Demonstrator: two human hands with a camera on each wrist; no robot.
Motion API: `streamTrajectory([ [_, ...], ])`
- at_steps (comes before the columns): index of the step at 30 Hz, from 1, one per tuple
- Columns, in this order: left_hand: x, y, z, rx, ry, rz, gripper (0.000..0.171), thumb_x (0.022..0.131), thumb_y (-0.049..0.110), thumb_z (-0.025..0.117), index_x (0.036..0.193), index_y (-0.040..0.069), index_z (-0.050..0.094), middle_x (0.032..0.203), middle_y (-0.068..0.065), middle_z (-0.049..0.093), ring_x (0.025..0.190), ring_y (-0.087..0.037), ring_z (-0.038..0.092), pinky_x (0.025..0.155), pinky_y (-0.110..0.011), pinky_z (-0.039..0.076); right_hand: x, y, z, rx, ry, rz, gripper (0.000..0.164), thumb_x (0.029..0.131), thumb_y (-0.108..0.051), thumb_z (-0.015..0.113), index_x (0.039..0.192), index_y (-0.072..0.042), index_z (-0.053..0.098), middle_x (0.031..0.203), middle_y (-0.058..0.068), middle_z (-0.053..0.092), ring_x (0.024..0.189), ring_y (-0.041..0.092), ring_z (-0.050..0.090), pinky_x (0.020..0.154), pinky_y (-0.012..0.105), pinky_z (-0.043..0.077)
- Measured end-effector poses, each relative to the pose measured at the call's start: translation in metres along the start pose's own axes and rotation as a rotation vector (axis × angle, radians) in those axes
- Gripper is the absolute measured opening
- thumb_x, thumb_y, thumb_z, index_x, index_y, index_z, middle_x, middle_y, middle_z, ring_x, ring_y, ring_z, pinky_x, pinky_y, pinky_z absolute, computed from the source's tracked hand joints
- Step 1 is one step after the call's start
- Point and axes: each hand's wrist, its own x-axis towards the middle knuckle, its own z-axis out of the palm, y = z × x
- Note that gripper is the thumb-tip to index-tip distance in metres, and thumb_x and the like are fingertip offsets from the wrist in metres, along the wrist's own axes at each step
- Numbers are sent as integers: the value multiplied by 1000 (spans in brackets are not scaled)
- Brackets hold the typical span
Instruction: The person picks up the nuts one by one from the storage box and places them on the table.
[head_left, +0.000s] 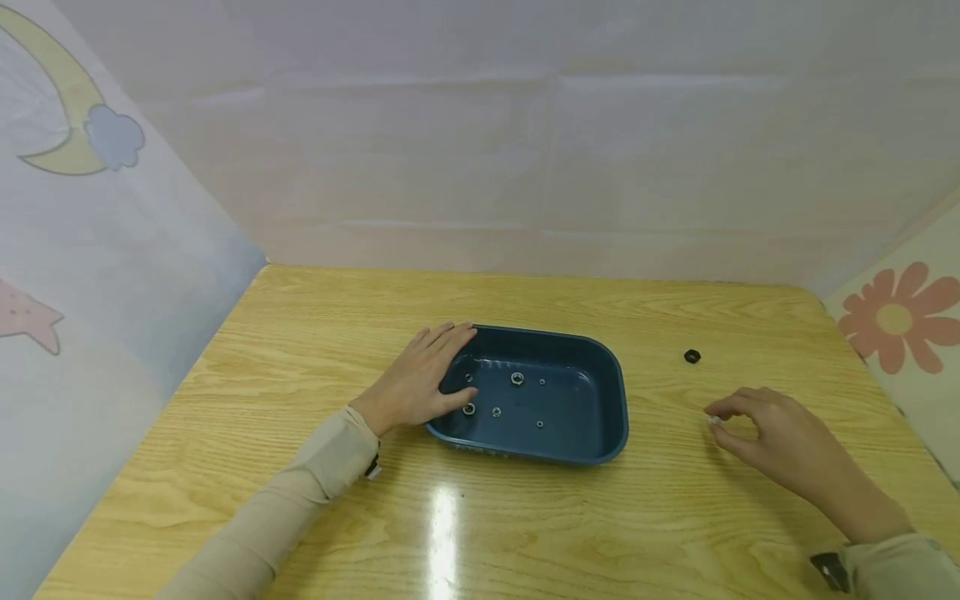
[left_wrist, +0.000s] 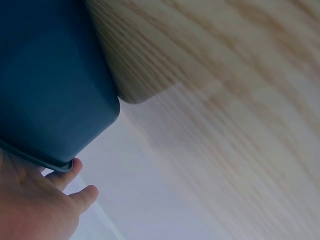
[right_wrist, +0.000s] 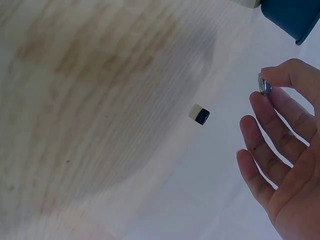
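Right hand (head_left: 786, 448) pinches a nut (right_wrist: 265, 84); left hand (head_left: 416, 379) touches tray (head_left: 573, 408).

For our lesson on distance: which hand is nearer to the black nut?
Right. The right hand is close, toward the viewer from the black nut; the left hand is farther off, at the left end of the blue tray.

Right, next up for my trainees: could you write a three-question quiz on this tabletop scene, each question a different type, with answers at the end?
1. True or false: the black nut lies on the table, outside the blue tray.
2. Fill in the colour: the right hand pinches a small ____ metal piece.
3. Which hand touches the blue tray?

Key:
1. True.
2. Silver.
3. The left hand.
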Motion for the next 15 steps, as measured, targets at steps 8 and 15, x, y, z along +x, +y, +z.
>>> streamTrajectory([
  [8,1,-1,1,5,13,7,79,85,54,51,147,16,17,153,-1,20,141,-24,20,116,-46,15,-3,7,2,1,-37,29,18,71,-17,76,89,-15,71,82,-4,66,77,24,62,57,36,50],
  [15,0,-1,1,1,10,8,80,86,55,49,148,17,17,153,-1,20,141,-24,19,116,-46,14,-4,11,3,7,-88,48,17,73,-19,74,90,-14,71,83,-1,68,78,27,63,60,43,51],
])
